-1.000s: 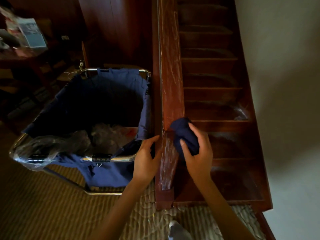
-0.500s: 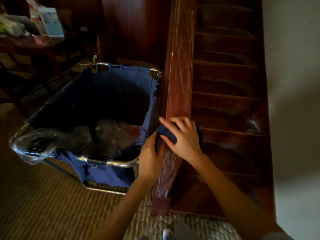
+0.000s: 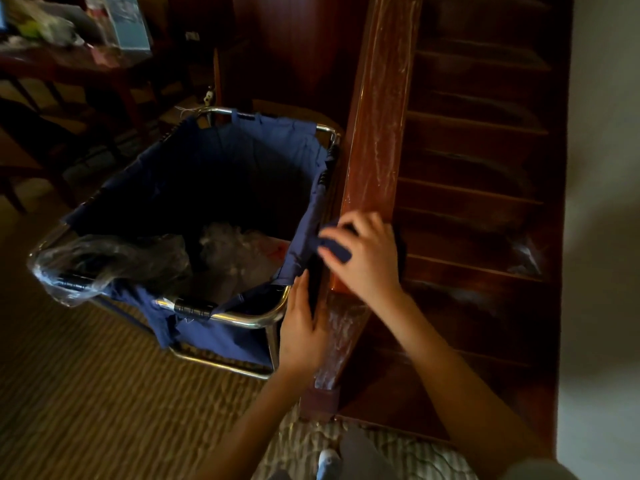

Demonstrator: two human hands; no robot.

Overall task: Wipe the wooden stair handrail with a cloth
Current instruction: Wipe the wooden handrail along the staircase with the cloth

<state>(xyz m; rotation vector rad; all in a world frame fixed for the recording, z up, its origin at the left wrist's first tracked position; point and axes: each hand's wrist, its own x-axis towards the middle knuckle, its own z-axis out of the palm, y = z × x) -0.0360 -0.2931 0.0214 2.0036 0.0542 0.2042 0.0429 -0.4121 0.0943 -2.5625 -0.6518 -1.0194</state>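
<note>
The wooden stair handrail (image 3: 375, 140) runs from the bottom centre up and away, its top streaked with pale smears. My right hand (image 3: 363, 258) lies across the rail near its lower end and holds a dark blue cloth (image 3: 334, 249) against the wood, most of the cloth hidden under the palm and fingers. My left hand (image 3: 303, 327) rests flat against the left side of the rail's lower post (image 3: 329, 344), fingers straight and pointing up, holding nothing.
A blue fabric laundry cart on a chrome frame (image 3: 242, 317) stands tight against the rail's left side, with clear plastic bags (image 3: 114, 258) inside. Dark wooden stair treads (image 3: 474, 188) descend on the right beside a pale wall (image 3: 606, 168). Patterned carpet (image 3: 86, 393) covers the floor.
My right hand carried the cloth from the rail's right side up onto its top and across to the left edge. My left hand stayed against the post.
</note>
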